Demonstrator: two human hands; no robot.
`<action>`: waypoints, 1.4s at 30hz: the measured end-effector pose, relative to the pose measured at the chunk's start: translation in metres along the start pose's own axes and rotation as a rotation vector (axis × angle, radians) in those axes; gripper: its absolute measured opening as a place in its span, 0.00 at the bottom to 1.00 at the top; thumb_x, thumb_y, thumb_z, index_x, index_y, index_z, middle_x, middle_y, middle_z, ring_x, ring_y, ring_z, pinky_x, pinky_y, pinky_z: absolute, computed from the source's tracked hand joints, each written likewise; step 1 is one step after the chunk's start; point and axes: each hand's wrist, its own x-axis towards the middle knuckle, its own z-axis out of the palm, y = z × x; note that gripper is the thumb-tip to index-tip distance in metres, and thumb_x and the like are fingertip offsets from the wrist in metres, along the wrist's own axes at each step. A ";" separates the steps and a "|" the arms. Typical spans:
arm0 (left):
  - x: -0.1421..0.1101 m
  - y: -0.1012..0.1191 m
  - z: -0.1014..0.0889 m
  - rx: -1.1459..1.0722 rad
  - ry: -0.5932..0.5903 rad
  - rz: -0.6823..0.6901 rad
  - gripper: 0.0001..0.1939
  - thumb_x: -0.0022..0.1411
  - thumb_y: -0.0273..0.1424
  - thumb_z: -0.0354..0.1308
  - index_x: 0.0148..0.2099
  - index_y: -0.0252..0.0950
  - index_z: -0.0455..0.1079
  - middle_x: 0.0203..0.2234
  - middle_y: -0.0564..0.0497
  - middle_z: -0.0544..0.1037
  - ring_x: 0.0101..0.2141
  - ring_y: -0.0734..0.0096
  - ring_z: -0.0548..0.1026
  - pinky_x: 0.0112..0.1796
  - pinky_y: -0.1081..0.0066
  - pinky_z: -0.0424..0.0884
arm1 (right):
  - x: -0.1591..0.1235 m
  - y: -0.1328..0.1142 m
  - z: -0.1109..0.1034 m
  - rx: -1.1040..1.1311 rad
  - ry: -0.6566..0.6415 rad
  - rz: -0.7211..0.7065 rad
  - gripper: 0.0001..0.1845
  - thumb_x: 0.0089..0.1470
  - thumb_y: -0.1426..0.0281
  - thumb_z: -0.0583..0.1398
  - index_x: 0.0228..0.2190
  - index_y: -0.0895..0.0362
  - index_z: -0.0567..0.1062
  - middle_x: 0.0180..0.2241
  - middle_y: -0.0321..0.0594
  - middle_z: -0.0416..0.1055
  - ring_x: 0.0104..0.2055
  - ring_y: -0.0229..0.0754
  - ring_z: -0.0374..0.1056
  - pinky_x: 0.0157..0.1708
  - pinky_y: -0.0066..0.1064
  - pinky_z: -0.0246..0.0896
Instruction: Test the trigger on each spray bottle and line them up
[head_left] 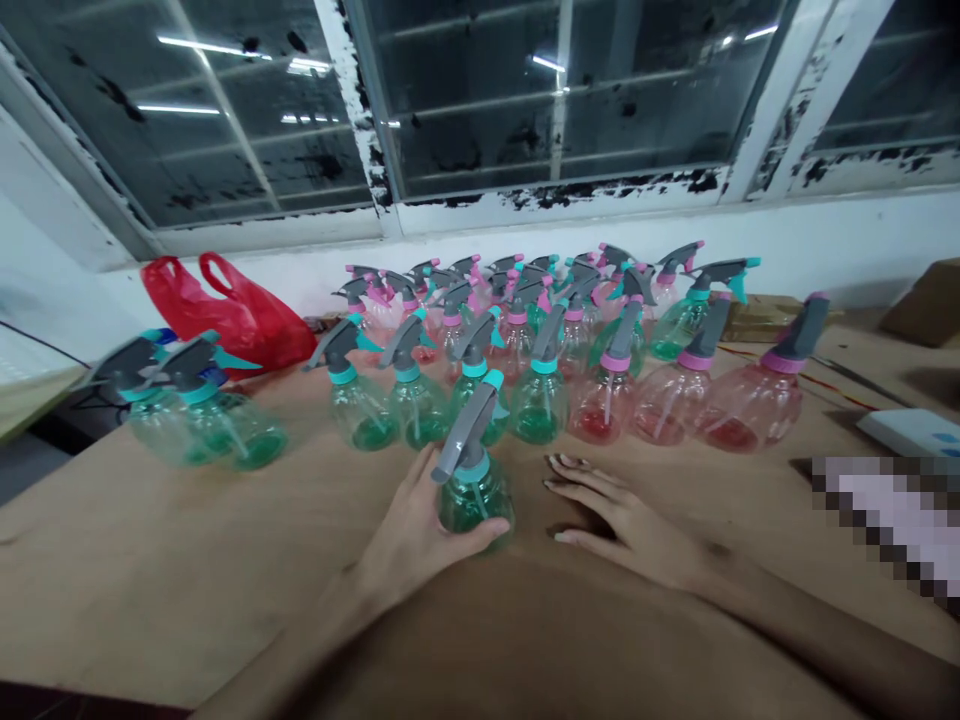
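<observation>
My left hand point(427, 530) is wrapped round the body of a green spray bottle point(478, 500) standing upright on the table near me. Its grey trigger head has a teal nozzle and collar. To the right of that bottle, my right hand point(607, 510) rests on the tabletop, fingers spread, holding nothing. Just beyond both hands runs a row of spray bottles: green ones with teal collars, such as this green bottle point(538, 410), and pink ones with pink collars, such as this pink bottle point(600, 405). Two green bottles point(247, 430) stand apart at the left.
Several more spray bottles crowd behind the front row, below the window point(555, 100). A red plastic bag point(247, 320) sits at the back left of the wooden table point(112, 560). Cardboard boxes point(772, 318) and a white box point(911, 432) lie on the right.
</observation>
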 end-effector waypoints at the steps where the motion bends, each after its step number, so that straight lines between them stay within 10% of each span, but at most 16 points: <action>1: -0.005 -0.002 -0.005 0.024 0.011 0.006 0.30 0.53 0.43 0.61 0.55 0.40 0.58 0.47 0.42 0.70 0.49 0.52 0.69 0.50 0.50 0.66 | 0.000 0.000 0.000 -0.011 -0.007 0.007 0.28 0.56 0.53 0.53 0.56 0.49 0.63 0.61 0.39 0.55 0.63 0.47 0.47 0.60 0.47 0.47; 10: -0.059 -0.074 -0.067 0.218 0.318 -0.216 0.25 0.49 0.45 0.62 0.48 0.40 0.65 0.43 0.45 0.72 0.47 0.47 0.69 0.48 0.49 0.66 | 0.025 -0.017 -0.016 -0.150 -0.106 0.042 0.26 0.55 0.50 0.52 0.50 0.50 0.69 0.55 0.41 0.65 0.55 0.52 0.62 0.54 0.49 0.57; 18: -0.049 -0.131 -0.106 0.273 0.536 -0.248 0.22 0.52 0.48 0.59 0.44 0.41 0.62 0.39 0.49 0.72 0.42 0.54 0.72 0.41 0.56 0.72 | 0.108 -0.102 -0.019 -0.151 0.039 -0.114 0.22 0.57 0.55 0.53 0.47 0.53 0.71 0.43 0.43 0.73 0.37 0.47 0.72 0.37 0.42 0.67; 26: -0.022 -0.163 -0.118 0.441 0.497 -0.211 0.25 0.52 0.49 0.60 0.45 0.35 0.67 0.40 0.44 0.70 0.47 0.47 0.68 0.47 0.51 0.67 | 0.178 -0.155 0.015 -0.147 0.179 -0.050 0.29 0.56 0.59 0.53 0.54 0.65 0.63 0.45 0.55 0.70 0.42 0.55 0.69 0.37 0.46 0.65; 42: -0.015 -0.179 -0.112 0.409 0.567 -0.202 0.28 0.53 0.42 0.63 0.53 0.38 0.61 0.45 0.44 0.70 0.45 0.57 0.72 0.41 0.61 0.73 | 0.227 -0.166 0.018 -0.017 0.140 0.122 0.41 0.52 0.61 0.59 0.61 0.65 0.50 0.47 0.61 0.66 0.48 0.61 0.65 0.42 0.49 0.63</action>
